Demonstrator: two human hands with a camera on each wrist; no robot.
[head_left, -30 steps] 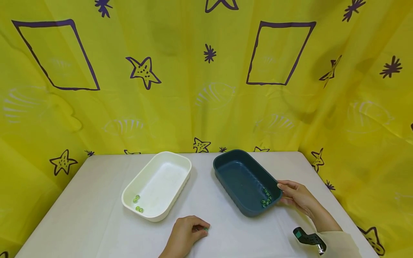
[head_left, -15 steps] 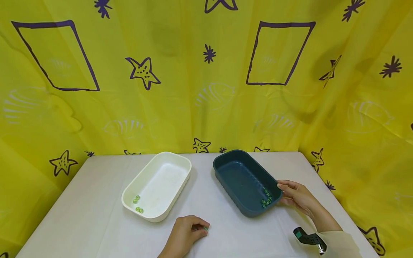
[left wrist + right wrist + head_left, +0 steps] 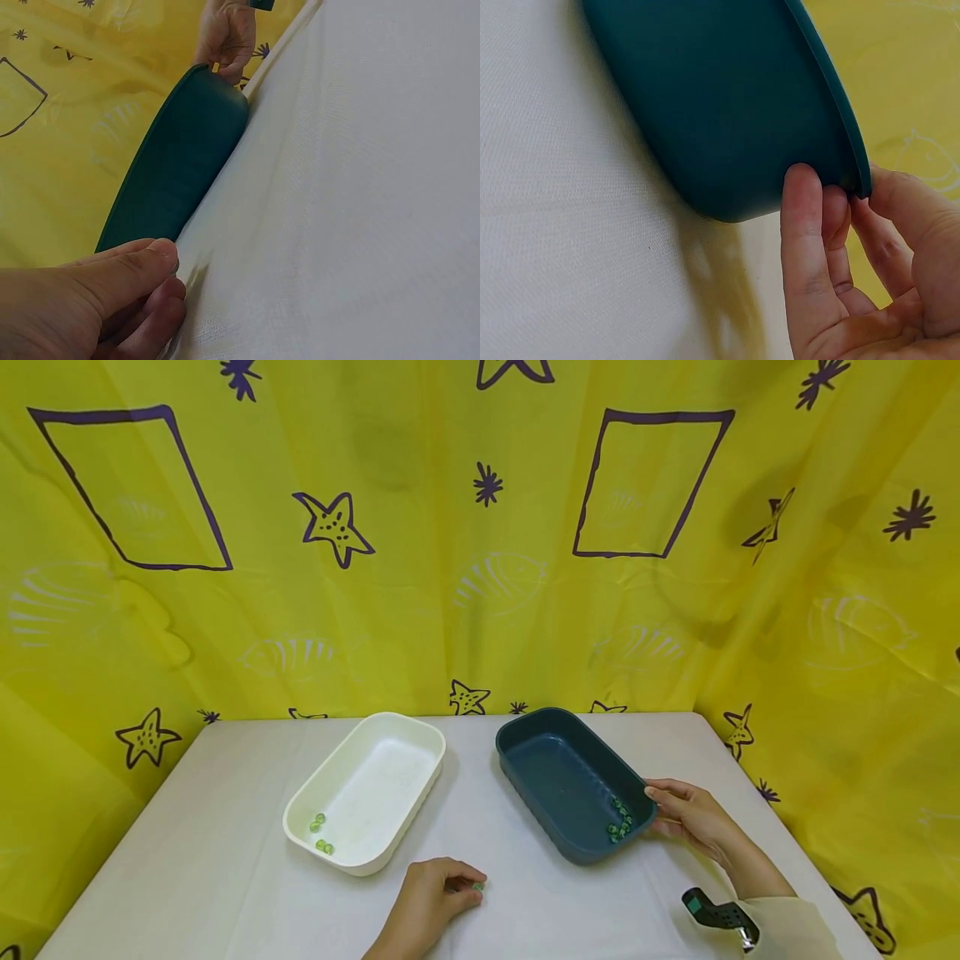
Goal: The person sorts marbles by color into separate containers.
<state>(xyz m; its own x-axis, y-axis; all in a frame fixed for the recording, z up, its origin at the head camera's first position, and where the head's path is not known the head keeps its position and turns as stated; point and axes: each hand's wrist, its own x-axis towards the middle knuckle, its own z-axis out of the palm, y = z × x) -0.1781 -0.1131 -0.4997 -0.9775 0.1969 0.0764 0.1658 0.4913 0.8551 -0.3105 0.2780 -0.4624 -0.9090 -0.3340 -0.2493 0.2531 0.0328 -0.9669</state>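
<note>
Between its thumb and fingertips my left hand (image 3: 427,897) pinches a small green marble (image 3: 478,887), mostly hidden by the fingers, just above the table in front of the two bins. My right hand (image 3: 696,818) grips the near right corner of the dark teal bin (image 3: 551,777); in the right wrist view its thumb and fingers (image 3: 804,225) are at the rim and outer wall. Several dark-looking green marbles (image 3: 615,832) lie in that corner of the bin. To the left stands a white bin (image 3: 360,853) with several light green marbles (image 3: 324,847) at its near end.
A white cloth (image 3: 187,860) covers the table. Yellow patterned curtains (image 3: 420,610) enclose the back and sides. A black device (image 3: 720,914) is at the right sleeve (image 3: 791,931).
My left hand has shifted very slightly up and left, still with the marble pinched. My right hand and both bins have stayed in place.
</note>
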